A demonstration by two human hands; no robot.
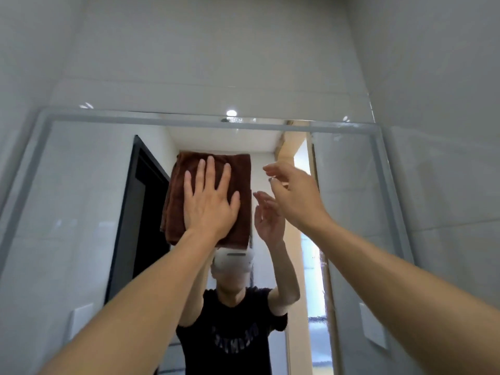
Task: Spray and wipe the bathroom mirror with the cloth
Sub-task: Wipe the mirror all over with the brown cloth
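Observation:
The bathroom mirror (81, 201) fills the wall ahead, framed by a pale bevelled edge. A folded brown cloth (240, 185) lies flat against the upper middle of the glass. My left hand (209, 201) presses on the cloth with fingers straight and spread. My right hand (293, 193) is raised just right of the cloth, close to the glass, fingers loosely extended and holding nothing. No spray bottle is in view.
The mirror reflects a person in a dark T-shirt (232, 334), a dark door frame (138, 212) and a bright doorway (313, 266). Grey-white tiled walls (433, 77) surround the mirror, with a side wall close on the right.

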